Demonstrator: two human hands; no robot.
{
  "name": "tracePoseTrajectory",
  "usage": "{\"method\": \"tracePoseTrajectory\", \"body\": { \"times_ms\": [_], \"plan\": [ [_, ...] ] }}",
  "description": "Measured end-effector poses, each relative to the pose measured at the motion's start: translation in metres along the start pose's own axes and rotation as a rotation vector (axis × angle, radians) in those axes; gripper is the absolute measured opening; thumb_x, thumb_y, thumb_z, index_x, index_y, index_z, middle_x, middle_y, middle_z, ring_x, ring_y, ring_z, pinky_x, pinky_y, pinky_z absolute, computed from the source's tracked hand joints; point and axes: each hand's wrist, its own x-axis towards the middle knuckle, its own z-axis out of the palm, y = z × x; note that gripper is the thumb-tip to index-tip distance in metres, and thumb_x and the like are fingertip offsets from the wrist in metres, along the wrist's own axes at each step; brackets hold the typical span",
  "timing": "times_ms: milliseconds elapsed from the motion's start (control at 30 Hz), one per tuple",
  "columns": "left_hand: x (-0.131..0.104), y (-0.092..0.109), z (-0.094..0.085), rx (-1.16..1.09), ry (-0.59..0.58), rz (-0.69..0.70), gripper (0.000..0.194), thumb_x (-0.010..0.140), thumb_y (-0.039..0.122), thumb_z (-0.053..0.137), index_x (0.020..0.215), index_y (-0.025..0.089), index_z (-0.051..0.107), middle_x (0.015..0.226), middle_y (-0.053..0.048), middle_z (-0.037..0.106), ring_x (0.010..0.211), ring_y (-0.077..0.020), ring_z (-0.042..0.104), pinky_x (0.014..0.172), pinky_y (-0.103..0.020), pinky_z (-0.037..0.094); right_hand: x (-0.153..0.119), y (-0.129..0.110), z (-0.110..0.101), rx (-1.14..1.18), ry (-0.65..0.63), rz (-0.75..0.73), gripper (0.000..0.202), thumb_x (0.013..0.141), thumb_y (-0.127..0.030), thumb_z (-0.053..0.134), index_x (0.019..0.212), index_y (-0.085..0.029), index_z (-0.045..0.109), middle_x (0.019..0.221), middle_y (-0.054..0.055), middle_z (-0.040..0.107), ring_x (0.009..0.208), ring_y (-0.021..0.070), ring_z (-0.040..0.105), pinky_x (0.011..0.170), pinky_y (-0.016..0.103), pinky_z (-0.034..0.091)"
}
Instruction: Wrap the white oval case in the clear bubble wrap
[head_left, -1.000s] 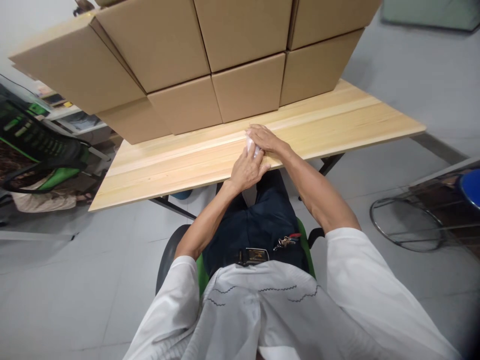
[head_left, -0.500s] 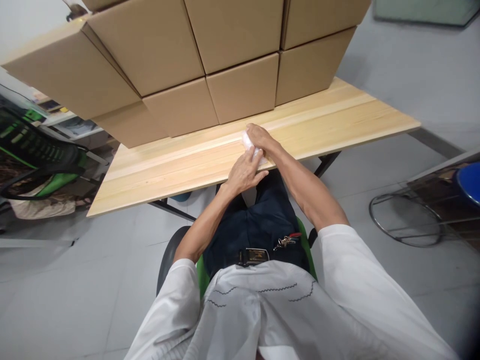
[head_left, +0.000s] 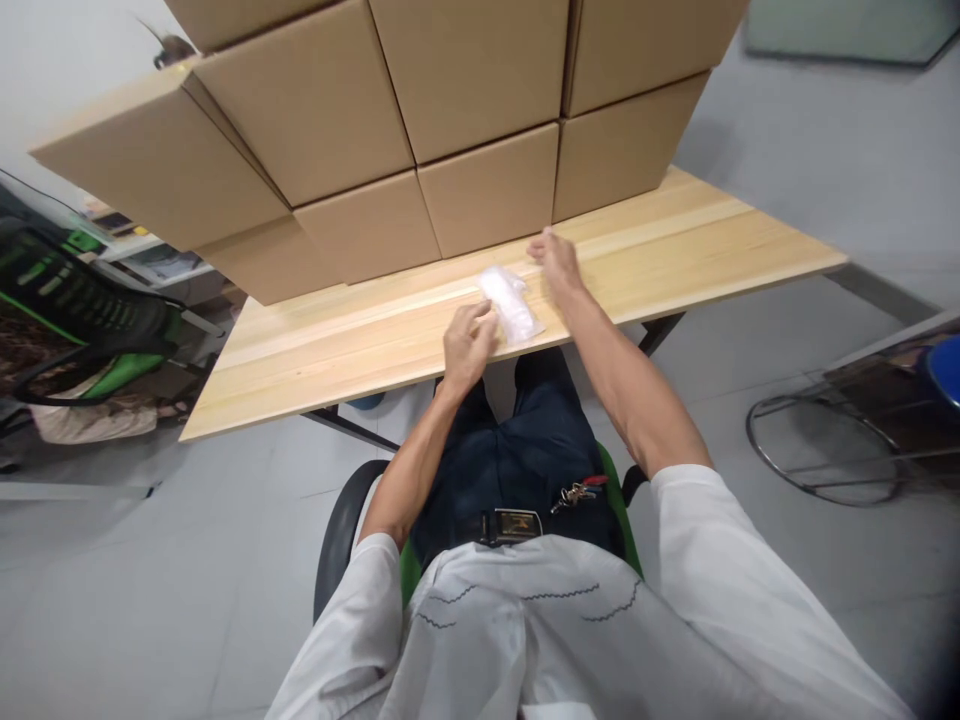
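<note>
A crumpled, whitish plastic bag (head_left: 511,305) lies on the wooden table (head_left: 337,340), close to its front edge. My left hand (head_left: 470,345) is just left of the bag, fingers loosely bent and apart, holding nothing. Whether its fingertips brush the bag's edge I cannot tell. Beyond the bag's right side, my right hand (head_left: 556,262) hovers over the table with loosely curled fingers and nothing visible in them. What the bag contains, if anything, does not show.
Stacked cardboard boxes (head_left: 487,190) line the back of the table. A black and green chair (head_left: 82,310) stands at the left. On the right are a metal ring base (head_left: 821,450) on the floor and a blue round seat (head_left: 946,370).
Both hands have come off the plastic bag and moved apart, the right one up and rightward, the left one slightly left. The bag now lies uncovered and flat on the table.
</note>
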Motion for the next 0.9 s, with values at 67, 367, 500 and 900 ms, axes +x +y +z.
{"method": "tracePoseTrajectory", "body": {
  "times_ms": [67, 367, 500, 900],
  "plan": [
    [0.001, 0.009, -0.002, -0.273, 0.284, -0.176, 0.052, 0.120, 0.071, 0.085, 0.098, 0.025, 0.085, 0.090, -0.004, 0.081, 0.091, -0.0214, 0.085, 0.083, -0.031, 0.070, 0.001, 0.006, -0.012, 0.141, 0.180, 0.198, 0.078, 0.122, -0.098, 0.052, 0.115, -0.026, 0.083, 0.090, 0.008, 0.077, 0.093, 0.0286, 0.083, 0.094, 0.046, 0.077],
    [0.014, 0.030, -0.008, -0.673, 0.423, -0.424, 0.079, 0.115, 0.078, 0.095, 0.069, 0.024, 0.059, 0.052, 0.013, 0.030, 0.045, -0.0050, 0.026, 0.047, -0.020, 0.024, -0.019, -0.001, -0.020, 0.241, 0.210, 0.259, 0.053, 0.118, -0.082, 0.068, 0.097, -0.034, 0.063, 0.070, -0.005, 0.050, 0.061, 0.0197, 0.052, 0.062, 0.033, 0.055],
    [0.014, 0.030, -0.009, -0.671, 0.402, -0.440, 0.077, 0.114, 0.074, 0.097, 0.069, 0.024, 0.061, 0.052, 0.013, 0.030, 0.045, -0.0049, 0.026, 0.047, -0.019, 0.023, -0.024, -0.016, -0.020, 0.159, 0.136, 0.249, 0.031, 0.119, -0.051, 0.071, 0.095, -0.032, 0.065, 0.072, -0.004, 0.059, 0.064, 0.0198, 0.059, 0.067, 0.033, 0.058],
    [0.054, -0.028, -0.007, 0.319, -0.259, 0.054, 0.073, 0.109, 0.028, 0.072, 0.182, 0.023, 0.068, 0.198, -0.023, 0.065, 0.187, -0.0373, 0.062, 0.152, -0.061, 0.057, -0.048, -0.028, -0.015, -0.190, -0.124, -0.092, 0.042, 0.104, -0.030, 0.065, 0.131, -0.023, 0.097, 0.131, 0.013, 0.097, 0.128, 0.0379, 0.088, 0.126, 0.058, 0.068]
  ]
}}
